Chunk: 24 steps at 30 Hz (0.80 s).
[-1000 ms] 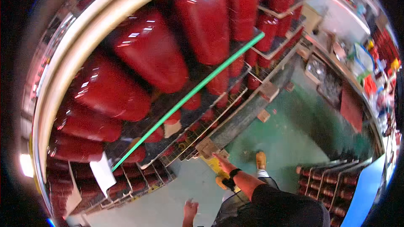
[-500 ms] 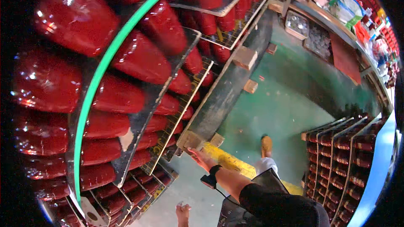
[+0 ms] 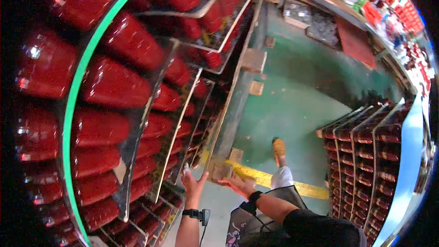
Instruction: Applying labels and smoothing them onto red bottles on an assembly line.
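While the view had swung lower along the rack (image 3: 183,123) over the last second, both hands came into frame together; a second earlier only the right arm showed reaching toward the rack's lower rail, with the left hand barely in at the lower edge. The left hand (image 3: 194,184) was now raised, palm open and fingers spread, its grip released and holding nothing, just beside the lower corner of a tray (image 3: 160,155) of red cones (image 3: 114,84). The right hand (image 3: 238,185) lay flat with fingers extended, grip likewise released, touching or just over a small wooden block (image 3: 222,170) at the rack's foot; contact could not be confirmed. Both wrists carried dark bands.

The cones stood in rows on metal trays, tier above tier, with a green strip (image 3: 73,110) running along one tray edge. None had left its place across the three views. A second rack (image 3: 366,155) of like cones stood well apart on the right, across the green floor (image 3: 292,105). A yellow line (image 3: 274,180) crossed the floor beneath the right forearm, and one shoe (image 3: 278,147) showed beyond it.

Judgement: the hands had closed on the rack's base, not the cones, so work on the trays had not yet begun
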Each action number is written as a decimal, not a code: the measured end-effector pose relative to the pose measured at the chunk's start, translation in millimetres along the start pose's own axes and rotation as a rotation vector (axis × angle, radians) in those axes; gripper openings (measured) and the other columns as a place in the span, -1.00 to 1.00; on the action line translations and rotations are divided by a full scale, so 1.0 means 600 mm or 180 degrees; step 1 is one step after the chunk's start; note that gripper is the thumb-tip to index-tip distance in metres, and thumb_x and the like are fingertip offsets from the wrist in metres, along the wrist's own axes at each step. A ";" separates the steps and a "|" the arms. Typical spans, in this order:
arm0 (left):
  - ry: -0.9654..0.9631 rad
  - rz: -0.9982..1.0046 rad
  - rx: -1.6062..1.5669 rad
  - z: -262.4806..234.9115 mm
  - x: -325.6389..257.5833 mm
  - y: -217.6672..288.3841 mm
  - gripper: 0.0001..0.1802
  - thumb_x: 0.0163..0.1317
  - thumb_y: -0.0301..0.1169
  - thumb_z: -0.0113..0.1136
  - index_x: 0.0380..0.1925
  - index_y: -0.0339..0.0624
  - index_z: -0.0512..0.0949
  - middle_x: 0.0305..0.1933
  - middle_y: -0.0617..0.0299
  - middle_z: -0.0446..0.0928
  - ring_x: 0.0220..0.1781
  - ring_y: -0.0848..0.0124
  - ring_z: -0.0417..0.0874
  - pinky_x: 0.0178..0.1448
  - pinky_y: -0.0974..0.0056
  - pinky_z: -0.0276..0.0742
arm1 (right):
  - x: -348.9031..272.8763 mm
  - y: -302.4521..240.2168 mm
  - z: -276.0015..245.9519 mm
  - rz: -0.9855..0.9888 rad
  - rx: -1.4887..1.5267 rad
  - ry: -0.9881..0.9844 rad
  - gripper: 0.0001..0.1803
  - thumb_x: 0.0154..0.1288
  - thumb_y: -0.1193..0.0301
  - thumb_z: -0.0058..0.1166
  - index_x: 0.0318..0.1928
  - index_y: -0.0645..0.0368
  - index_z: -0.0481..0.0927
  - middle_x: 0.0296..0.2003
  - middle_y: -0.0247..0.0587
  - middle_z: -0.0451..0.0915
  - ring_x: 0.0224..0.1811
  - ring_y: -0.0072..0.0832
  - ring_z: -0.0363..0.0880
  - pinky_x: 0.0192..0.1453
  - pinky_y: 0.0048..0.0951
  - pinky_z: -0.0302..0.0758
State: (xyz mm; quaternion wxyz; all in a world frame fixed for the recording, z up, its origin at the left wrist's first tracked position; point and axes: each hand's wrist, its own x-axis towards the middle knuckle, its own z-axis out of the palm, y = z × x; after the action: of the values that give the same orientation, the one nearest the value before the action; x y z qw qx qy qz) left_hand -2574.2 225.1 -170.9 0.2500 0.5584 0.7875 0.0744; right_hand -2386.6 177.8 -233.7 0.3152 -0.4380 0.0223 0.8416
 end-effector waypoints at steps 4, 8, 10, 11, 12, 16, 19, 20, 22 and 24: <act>-0.0407 0.0855 -0.0052 0.095 0.067 0.088 0.00 -0.15 -0.01 0.45 0.16 -0.45 0.23 0.16 -0.26 0.35 0.22 -0.07 0.37 0.23 0.03 0.29 | -0.033 0.005 -0.049 -0.0119 0.0189 0.0013 -0.25 0.07 0.53 0.27 0.25 0.15 0.19 0.00 -0.19 0.51 0.00 -0.38 0.55 0.09 -0.32 0.53; -0.0874 0.0734 -0.0593 0.169 0.099 0.196 -0.12 -0.13 -0.01 0.41 0.01 -0.51 0.30 -0.01 -0.32 0.46 0.04 -0.15 0.49 0.08 0.04 0.45 | -0.058 0.021 -0.159 0.0243 -0.0360 0.0262 -0.24 -0.05 0.47 0.34 0.21 0.20 0.27 -0.07 -0.23 0.55 -0.04 -0.43 0.56 -0.01 -0.34 0.55; -0.0751 0.0950 -0.0501 0.211 0.101 0.216 -0.19 -0.07 -0.06 0.37 0.00 -0.52 0.30 -0.05 -0.34 0.48 0.01 -0.17 0.50 0.08 0.03 0.45 | -0.096 0.009 -0.180 -0.0030 -0.0201 0.0158 -0.25 -0.07 0.47 0.35 0.18 0.21 0.31 -0.07 -0.21 0.55 -0.04 -0.42 0.55 -0.02 -0.33 0.55; -0.1047 0.0803 -0.0293 0.225 0.090 0.244 -0.32 0.01 -0.19 0.30 -0.02 -0.52 0.33 -0.13 -0.34 0.51 -0.04 -0.19 0.53 0.04 0.00 0.47 | -0.119 -0.008 -0.193 0.0025 -0.0334 0.0167 -0.24 -0.08 0.47 0.36 0.18 0.23 0.30 -0.06 -0.19 0.54 -0.04 -0.41 0.55 -0.01 -0.32 0.55; -0.1061 0.0830 -0.0320 0.243 0.082 0.262 -0.32 0.01 -0.19 0.30 -0.02 -0.52 0.33 -0.13 -0.34 0.51 -0.04 -0.19 0.53 0.04 0.00 0.47 | -0.140 -0.027 -0.206 0.0088 -0.0464 0.0171 -0.22 -0.10 0.46 0.37 0.18 0.25 0.30 -0.05 -0.18 0.52 -0.04 -0.40 0.55 0.00 -0.32 0.54; -0.0757 0.1027 -0.0635 0.290 0.030 0.315 -0.57 0.04 -0.36 0.18 -0.16 -0.50 0.41 -0.25 -0.34 0.53 -0.14 -0.21 0.54 -0.03 -0.05 0.48 | -0.230 -0.103 -0.239 -0.0095 -0.0704 0.0260 -0.30 -0.11 0.43 0.38 0.10 0.27 0.38 -0.21 -0.25 0.59 -0.19 -0.47 0.58 -0.15 -0.45 0.52; -0.0946 0.0974 -0.0504 0.319 -0.004 0.369 -0.62 0.04 -0.36 0.18 -0.23 -0.45 0.41 -0.32 -0.30 0.54 -0.20 -0.20 0.56 -0.10 -0.07 0.50 | -0.284 -0.134 -0.298 0.0127 -0.0728 0.0515 -0.30 -0.09 0.44 0.35 0.13 0.31 0.40 -0.04 -0.12 0.58 -0.02 -0.38 0.55 0.04 -0.38 0.50; -0.0945 0.0993 -0.0422 0.327 -0.017 0.390 -0.63 0.04 -0.37 0.18 -0.22 -0.44 0.41 -0.33 -0.29 0.54 -0.21 -0.19 0.56 -0.12 -0.06 0.50 | -0.295 -0.130 -0.324 0.0118 -0.0700 0.0512 -0.30 -0.09 0.44 0.35 0.13 0.31 0.40 -0.04 -0.12 0.58 -0.02 -0.38 0.55 0.04 -0.38 0.50; -0.0852 0.1090 -0.0462 0.333 -0.038 0.446 -0.61 0.05 -0.36 0.18 -0.20 -0.44 0.40 -0.34 -0.27 0.55 -0.23 -0.18 0.57 -0.14 -0.05 0.52 | -0.307 -0.130 -0.377 -0.0297 -0.0800 0.0551 -0.40 -0.10 0.46 0.32 0.03 0.25 0.44 -0.22 -0.31 0.59 -0.23 -0.56 0.56 -0.21 -0.49 0.48; -0.1018 0.0738 -0.0505 0.339 -0.054 0.485 -0.60 0.05 -0.36 0.18 -0.18 -0.44 0.40 -0.33 -0.27 0.55 -0.22 -0.18 0.58 -0.15 -0.04 0.52 | -0.338 -0.156 -0.406 -0.0225 -0.1079 0.0512 -0.37 -0.14 0.43 0.33 0.04 0.23 0.45 -0.20 -0.31 0.60 -0.21 -0.55 0.56 -0.19 -0.50 0.48</act>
State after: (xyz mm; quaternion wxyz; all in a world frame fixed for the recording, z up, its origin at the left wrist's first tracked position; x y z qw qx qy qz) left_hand -2224.1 268.7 -221.5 0.4047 0.6285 0.6600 0.0748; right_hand -2074.2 72.8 -208.9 0.2635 -0.5512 -0.1101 0.7840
